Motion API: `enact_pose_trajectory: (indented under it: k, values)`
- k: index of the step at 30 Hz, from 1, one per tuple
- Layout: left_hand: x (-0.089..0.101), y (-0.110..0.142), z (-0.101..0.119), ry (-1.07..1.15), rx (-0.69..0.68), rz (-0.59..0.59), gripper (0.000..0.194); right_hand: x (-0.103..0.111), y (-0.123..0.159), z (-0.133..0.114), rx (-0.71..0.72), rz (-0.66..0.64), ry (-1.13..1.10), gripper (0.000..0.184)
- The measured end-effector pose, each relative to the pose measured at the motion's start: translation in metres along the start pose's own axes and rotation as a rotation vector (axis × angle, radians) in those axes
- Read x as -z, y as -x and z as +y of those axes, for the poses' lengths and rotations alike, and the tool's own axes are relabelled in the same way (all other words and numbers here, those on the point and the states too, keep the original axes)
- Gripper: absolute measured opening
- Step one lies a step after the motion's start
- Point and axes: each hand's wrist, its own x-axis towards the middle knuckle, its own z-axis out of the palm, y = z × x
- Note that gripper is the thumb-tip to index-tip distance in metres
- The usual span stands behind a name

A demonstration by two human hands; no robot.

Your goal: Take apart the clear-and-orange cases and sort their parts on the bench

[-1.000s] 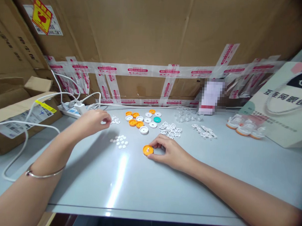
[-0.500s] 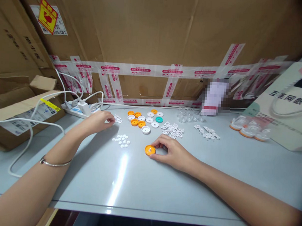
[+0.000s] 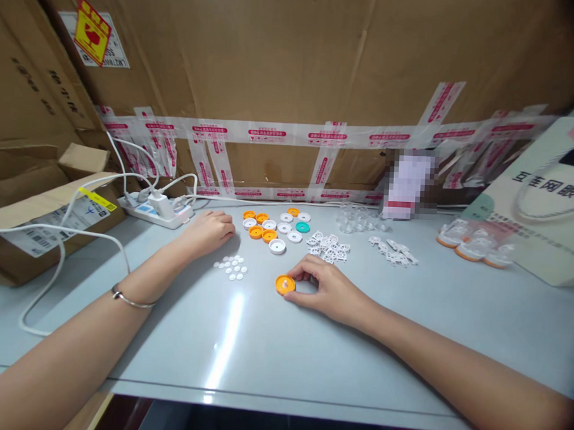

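Observation:
My right hand (image 3: 329,290) rests on the grey table (image 3: 271,354) with its thumb and fingers closed round an orange round cap (image 3: 284,284) that lies open side up. My left hand (image 3: 211,231) lies further left and back, knuckles up, fingers curled down onto the table where a few small white discs lay; what it grips is hidden. A cluster of small white discs (image 3: 232,267) sits between the two hands. Just beyond stand several orange, white and one teal cap (image 3: 277,230).
White lattice pieces (image 3: 328,247) and a second small white pile (image 3: 394,251) lie right of the caps, clear cups (image 3: 358,218) behind them. A power strip (image 3: 156,210) with white cables is at back left, cardboard boxes (image 3: 39,223) left, a paper bag (image 3: 549,201) right.
My left hand has moved right and forward, onto the spot of the small white discs beside the caps, and its fingers have curled down. My right hand has kept hold of the orange cap.

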Motion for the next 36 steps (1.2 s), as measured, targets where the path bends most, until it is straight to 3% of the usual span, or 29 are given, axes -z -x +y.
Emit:
enact_pose_trajectory:
  k: [4, 8, 16, 19, 23, 28, 32, 36]
  values:
    - [0.003, -0.001, 0.004, -0.044, -0.035, 0.024, 0.024, -0.001, 0.0, 0.001, 0.015, 0.007, 0.01, 0.015]
    - [0.016, 0.009, 0.003, -0.049, 0.05, 0.0, 0.019, -0.001, 0.0, 0.001, 0.025, 0.011, 0.006, 0.017]
    - [0.032, 0.027, -0.003, -0.063, 0.18, -0.237, 0.01, 0.0, 0.001, -0.001, 0.011, 0.015, -0.007, 0.019]
    - [0.035, 0.022, 0.01, -0.02, 0.164, -0.12, 0.015, 0.005, 0.0, -0.002, -0.014, 0.088, -0.027, 0.023]
    - [0.031, 0.004, 0.045, 0.147, -0.009, 0.095, 0.021, 0.024, -0.008, 0.004, -0.072, 0.267, 0.01, 0.029]
    - [0.017, -0.014, 0.08, 0.167, -0.076, 0.131, 0.021, 0.051, -0.036, 0.027, -0.117, 0.3, 0.172, 0.034]
    - [0.015, -0.015, 0.084, 0.09, -0.117, 0.152, 0.02, 0.055, -0.068, 0.042, -0.096, 0.267, 0.394, 0.029]
    - [0.022, -0.016, 0.075, 0.023, -0.089, 0.167, 0.02, 0.046, -0.092, 0.047, -0.129, 0.215, 0.564, 0.03]
